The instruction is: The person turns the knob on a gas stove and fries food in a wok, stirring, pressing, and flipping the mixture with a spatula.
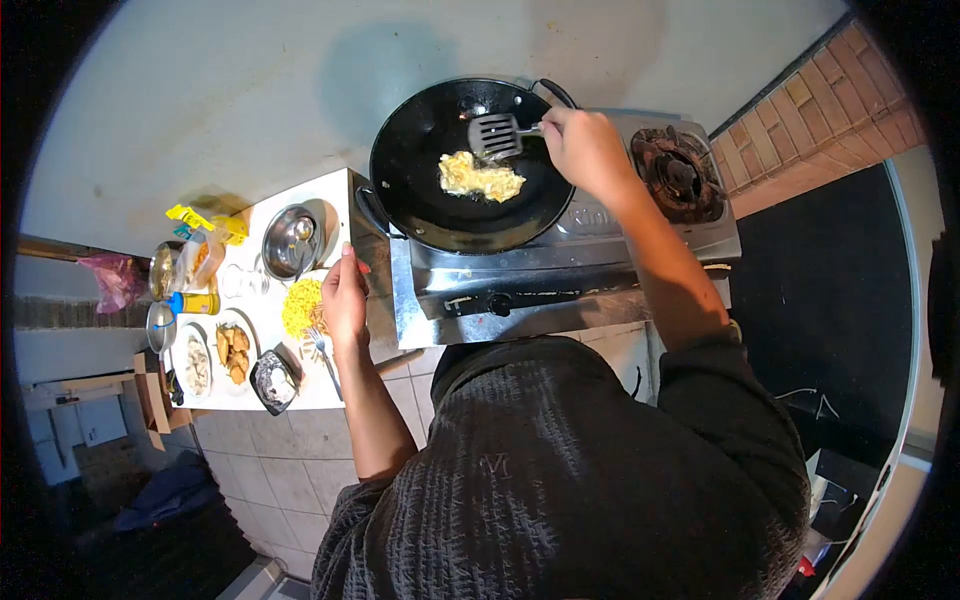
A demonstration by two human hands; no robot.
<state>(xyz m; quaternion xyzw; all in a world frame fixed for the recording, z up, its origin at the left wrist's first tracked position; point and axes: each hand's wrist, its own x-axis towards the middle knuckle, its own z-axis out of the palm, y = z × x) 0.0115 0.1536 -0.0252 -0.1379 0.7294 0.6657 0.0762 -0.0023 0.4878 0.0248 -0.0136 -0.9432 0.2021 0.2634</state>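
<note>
My right hand (585, 148) is closed around the handle of a slotted spatula (496, 136). Its slotted blade rests inside a large black wok (420, 215), just behind a yellow-white piece of scrambled egg (482, 180). The wok sits on the left side of a steel gas stove (590, 265). My left hand (345, 298) is held off the stove's left edge, below the wok's side handle, with its fingers pointing forward and nothing evident in them. A small red bit shows beside its fingers; I cannot make out what it is. Beyond that hand lies a heap of yellow food (302, 308).
A bare burner (680, 175) is on the right. On the white table (335, 190) stand a metal bowl (292, 243), a plate of browned pieces (233, 350), a black dish (274, 382), a fork (322, 350) and a yellow-blue container (195, 303). A brick wall borders the right.
</note>
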